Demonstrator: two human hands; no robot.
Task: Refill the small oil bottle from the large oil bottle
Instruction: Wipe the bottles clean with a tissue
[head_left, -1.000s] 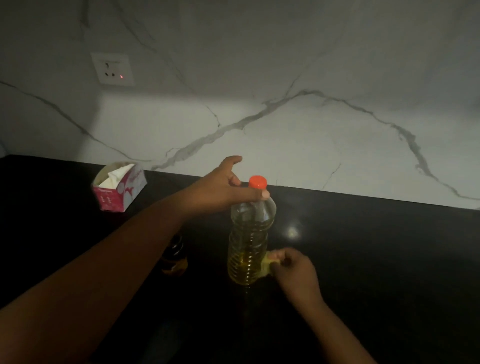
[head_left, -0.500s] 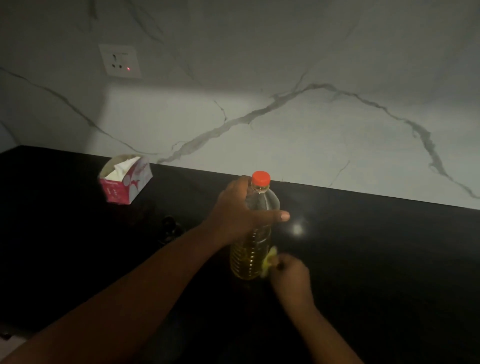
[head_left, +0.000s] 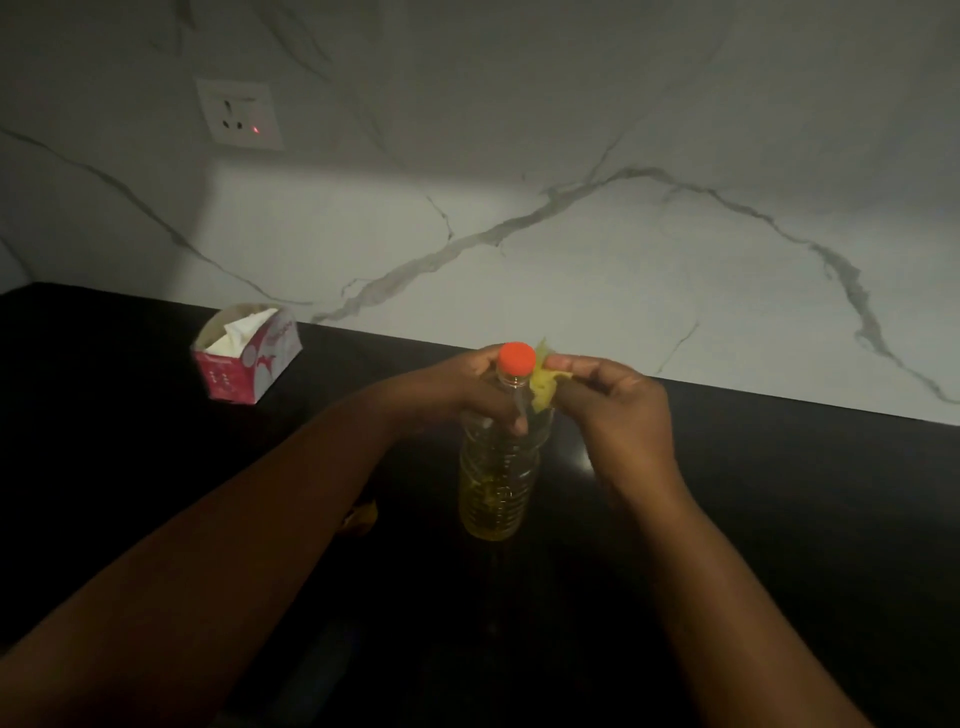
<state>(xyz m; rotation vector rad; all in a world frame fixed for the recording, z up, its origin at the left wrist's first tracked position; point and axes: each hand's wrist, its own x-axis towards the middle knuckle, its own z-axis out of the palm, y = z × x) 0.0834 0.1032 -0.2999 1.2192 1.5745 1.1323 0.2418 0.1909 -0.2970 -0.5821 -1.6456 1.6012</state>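
Both hands at large oil bottle (head_left: 497, 478), left hand (head_left: 470, 387) gripping neck, right hand (head_left: 610, 397) pinching yellow scrap (head_left: 543, 384), small oil bottle (head_left: 361, 517) mostly hidden.

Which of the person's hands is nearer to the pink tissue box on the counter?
Left. The left hand grips the neck of the large oil bottle, to the right of the tissue box; the right hand lies beyond the bottle, farther right.

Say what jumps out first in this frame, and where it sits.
The large oil bottle with its orange cap stands at centre on the black counter, left hand around its neck, right hand pinching a yellow scrap beside the cap. A pink tissue box sits back left by the marble wall, under a socket.
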